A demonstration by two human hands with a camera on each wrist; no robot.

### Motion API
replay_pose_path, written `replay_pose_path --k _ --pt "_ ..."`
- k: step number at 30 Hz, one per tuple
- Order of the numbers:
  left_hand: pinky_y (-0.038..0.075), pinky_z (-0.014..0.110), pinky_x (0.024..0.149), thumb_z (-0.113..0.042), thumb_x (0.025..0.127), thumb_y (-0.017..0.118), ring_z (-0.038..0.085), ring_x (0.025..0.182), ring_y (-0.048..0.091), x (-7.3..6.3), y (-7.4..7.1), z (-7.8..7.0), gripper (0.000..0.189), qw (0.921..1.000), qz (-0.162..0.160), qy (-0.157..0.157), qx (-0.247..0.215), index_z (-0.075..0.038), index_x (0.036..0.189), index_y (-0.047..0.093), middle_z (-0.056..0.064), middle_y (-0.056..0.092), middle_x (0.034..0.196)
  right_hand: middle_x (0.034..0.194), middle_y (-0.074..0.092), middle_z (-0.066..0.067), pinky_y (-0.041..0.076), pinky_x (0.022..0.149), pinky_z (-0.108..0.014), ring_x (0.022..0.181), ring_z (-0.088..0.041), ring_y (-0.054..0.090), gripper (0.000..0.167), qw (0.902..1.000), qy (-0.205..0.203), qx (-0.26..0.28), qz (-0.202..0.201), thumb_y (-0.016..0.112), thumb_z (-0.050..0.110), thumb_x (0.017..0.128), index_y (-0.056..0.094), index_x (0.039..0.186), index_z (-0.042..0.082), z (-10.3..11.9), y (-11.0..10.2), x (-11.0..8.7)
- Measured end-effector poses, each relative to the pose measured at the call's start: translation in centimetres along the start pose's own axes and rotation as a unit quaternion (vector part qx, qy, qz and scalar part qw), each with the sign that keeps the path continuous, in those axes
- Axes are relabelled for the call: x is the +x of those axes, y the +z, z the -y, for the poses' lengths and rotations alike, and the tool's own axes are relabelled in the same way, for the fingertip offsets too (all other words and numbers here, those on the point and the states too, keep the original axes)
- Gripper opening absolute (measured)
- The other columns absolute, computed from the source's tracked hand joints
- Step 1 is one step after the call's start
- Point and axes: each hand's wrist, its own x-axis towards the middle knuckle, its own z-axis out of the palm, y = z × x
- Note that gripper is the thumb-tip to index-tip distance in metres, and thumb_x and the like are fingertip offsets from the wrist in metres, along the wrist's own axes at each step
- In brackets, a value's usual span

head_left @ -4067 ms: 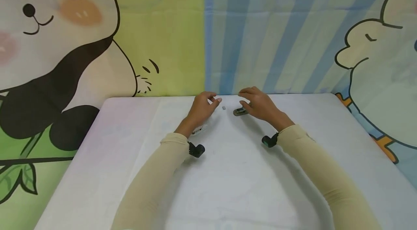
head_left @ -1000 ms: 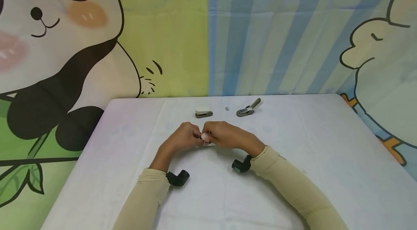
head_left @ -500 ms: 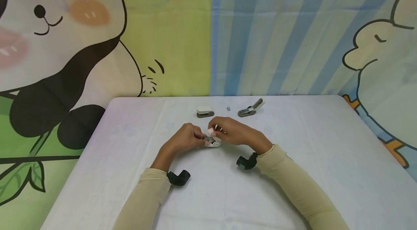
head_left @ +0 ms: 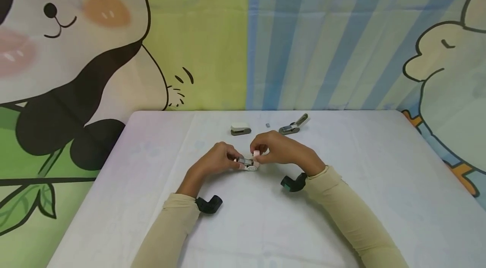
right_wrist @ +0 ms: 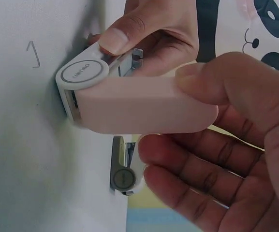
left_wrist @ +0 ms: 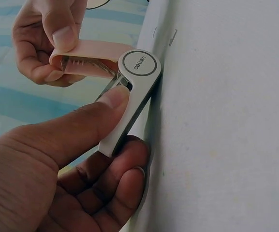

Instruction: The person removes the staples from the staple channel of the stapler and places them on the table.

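Observation:
A small white and pink stapler is swung wide, its pink top arm lifted away from the white base. My left hand pinches that base, thumb on top and fingers curled below, as the left wrist view shows. My right hand holds the pink arm near its free end, thumb on one side. A coil spring shows under the arm, and a metal magazine sits along the base. Part of the base is hidden behind my left fingers.
Further back stand a stapler with a white top and olive base and another olive stapler swung open. Between them lies a tiny grey piece. A loose staple lies on the white cloth, near the held stapler.
Both hands came back from the far staplers and took hold of the white and pink one. Over the last second my right hand has swung its pink arm up and rightward off the base.

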Motion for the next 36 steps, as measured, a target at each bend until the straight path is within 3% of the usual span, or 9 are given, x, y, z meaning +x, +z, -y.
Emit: replay_pose_path --k 7,17,22,27,30,36 --pt "0.042 0.028 0.063 -0.012 0.078 0.082 0.014 0.072 0.051 0.0 0.2 0.0 0.019 0.9999 0.001 -0.007 0.013 -0.007 0.097 0.079 -0.005 0.064 0.075 0.088 0.064 0.009 0.050 0.072 -0.031 0.080 -0.007 0.060 0.007 0.9993 0.022 0.013 0.026 0.069 0.007 0.088 0.068 0.093 0.010 0.0 -1.0 -0.5" --pt "0.041 0.029 0.065 -0.016 0.078 0.083 0.015 0.074 0.050 -0.1 0.3 -0.1 0.022 0.9996 -0.005 -0.015 0.025 -0.007 0.097 0.079 -0.005 0.063 0.074 0.088 0.067 0.007 0.051 0.073 -0.029 0.082 -0.010 0.061 0.007 0.9886 0.123 -0.039 0.077 0.074 0.009 0.086 0.076 0.093 0.011 -0.9 -2.2 -1.5" --pt "0.041 0.029 0.063 -0.017 0.078 0.083 0.015 0.072 0.050 -0.2 0.3 -0.2 0.023 0.9994 -0.003 -0.022 0.028 -0.006 0.098 0.078 -0.004 0.061 0.073 0.097 0.067 0.005 0.050 0.077 -0.031 0.089 -0.013 0.060 0.015 0.9845 0.139 -0.056 0.091 0.071 0.011 0.089 0.075 0.104 0.011 -1.0 -2.2 -1.7" --pt "0.041 0.029 0.061 -0.017 0.078 0.084 0.015 0.071 0.050 -0.2 0.4 -0.2 0.023 0.9992 -0.001 -0.030 0.026 -0.006 0.097 0.078 -0.003 0.061 0.073 0.098 0.066 0.003 0.050 0.073 -0.029 0.087 -0.012 0.060 0.025 0.9792 0.162 -0.067 0.102 0.071 0.018 0.090 0.071 0.114 0.011 -0.3 -2.1 -1.5" --pt "0.041 0.029 0.061 -0.017 0.078 0.084 0.015 0.072 0.050 -0.2 0.4 -0.2 0.024 0.9992 0.001 -0.034 0.023 -0.006 0.098 0.078 -0.003 0.061 0.073 0.099 0.066 0.003 0.050 0.074 -0.029 0.087 -0.011 0.060 0.027 0.9798 0.159 -0.070 0.099 0.069 0.020 0.092 0.070 0.116 0.010 -0.1 -2.1 -1.5" --pt "0.040 0.029 0.060 -0.018 0.079 0.083 0.015 0.070 0.049 -0.3 0.3 -0.6 0.024 0.9990 0.004 -0.030 0.034 -0.005 0.099 0.078 -0.003 0.060 0.072 0.108 0.069 -0.005 0.050 0.070 -0.029 0.074 -0.007 0.060 0.026 0.9956 0.083 -0.040 0.018 0.062 0.014 0.097 0.068 0.119 0.002 0.4 -1.6 -1.1"
